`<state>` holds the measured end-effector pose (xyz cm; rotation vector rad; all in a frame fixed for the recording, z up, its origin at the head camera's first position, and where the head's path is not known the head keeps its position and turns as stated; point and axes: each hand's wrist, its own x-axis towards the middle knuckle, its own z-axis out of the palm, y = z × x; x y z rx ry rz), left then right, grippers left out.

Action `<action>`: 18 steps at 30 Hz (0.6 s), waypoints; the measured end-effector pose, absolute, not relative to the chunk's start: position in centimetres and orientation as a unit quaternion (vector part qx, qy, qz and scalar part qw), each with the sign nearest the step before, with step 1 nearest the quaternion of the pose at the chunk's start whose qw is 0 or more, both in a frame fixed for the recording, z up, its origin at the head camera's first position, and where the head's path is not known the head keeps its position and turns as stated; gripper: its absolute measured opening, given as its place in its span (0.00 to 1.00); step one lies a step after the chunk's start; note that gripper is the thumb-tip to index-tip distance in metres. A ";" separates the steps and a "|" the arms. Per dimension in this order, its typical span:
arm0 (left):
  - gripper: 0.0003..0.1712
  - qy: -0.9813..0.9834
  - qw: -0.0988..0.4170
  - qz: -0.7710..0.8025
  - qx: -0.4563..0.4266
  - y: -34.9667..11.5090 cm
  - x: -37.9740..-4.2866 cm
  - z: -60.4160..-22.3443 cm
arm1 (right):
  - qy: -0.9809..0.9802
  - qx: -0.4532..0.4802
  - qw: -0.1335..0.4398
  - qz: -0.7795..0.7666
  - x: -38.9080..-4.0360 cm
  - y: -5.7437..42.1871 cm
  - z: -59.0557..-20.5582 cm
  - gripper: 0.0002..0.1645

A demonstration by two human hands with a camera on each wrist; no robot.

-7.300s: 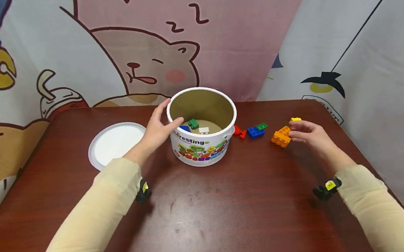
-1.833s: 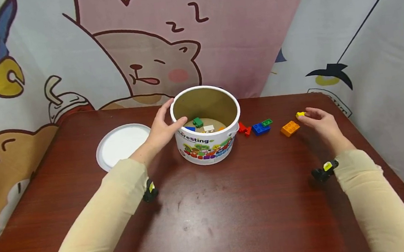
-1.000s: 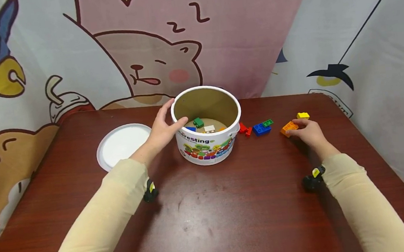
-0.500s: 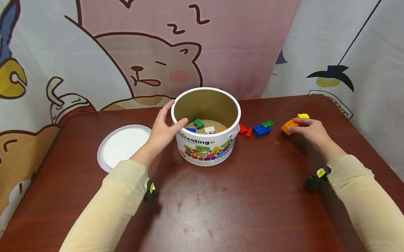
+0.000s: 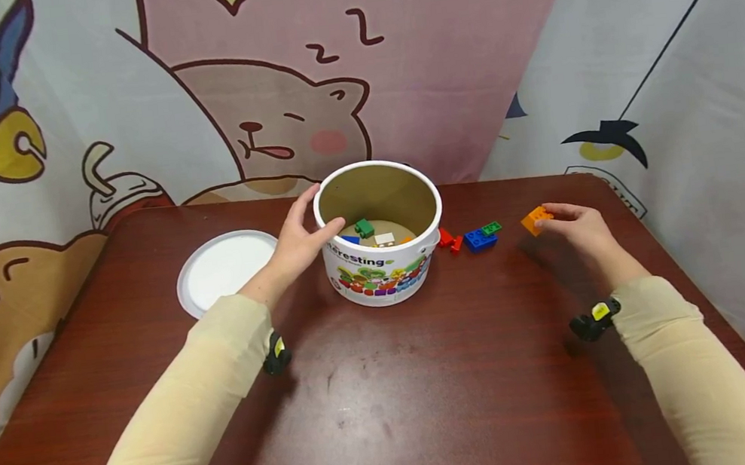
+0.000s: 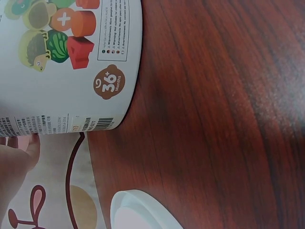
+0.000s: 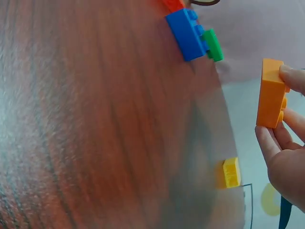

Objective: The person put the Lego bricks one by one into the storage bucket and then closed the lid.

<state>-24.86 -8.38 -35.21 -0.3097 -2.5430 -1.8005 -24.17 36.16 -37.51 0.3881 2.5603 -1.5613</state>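
Orange studded building brick (image 5: pixel 534 221), pinched in the right hand (image 5: pixel 580 229), raised above the table (image 5: pixel 429 378) beyond the blue brick (image 5: pixel 480 241).
It looks to be hard plastic: light, stiff, smooth but not fragile, and probably best taken by two opposite faces, where flat sides should resist slipping. The right wrist view shows the thumb at one end and fingertips at the other, clamped on it and parted only by its length; the studs face the palm. The yellow brick (image 7: pixel 231 172) lies apart on the table. The left hand (image 5: pixel 295 244) grips the white bucket (image 5: pixel 377 271) by its rim, thumb and fingers spread wide.
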 end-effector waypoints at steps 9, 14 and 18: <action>0.42 -0.802 0.000 -0.589 -0.101 -8.3 -25.0 -35.1 | 0.889 0.077 0.026 -0.451 -24.5 34.8 -35.1 0.43; 0.42 -0.808 -0.002 -0.582 -0.095 -8.3 -24.9 -35.1 | 0.883 0.059 0.037 -0.464 -24.4 33.6 -33.5 0.42; 0.42 -0.815 0.001 -0.572 -0.091 -8.3 -24.8 -35.0 | 0.879 0.052 0.045 -0.472 -24.4 32.3 -32.1 0.43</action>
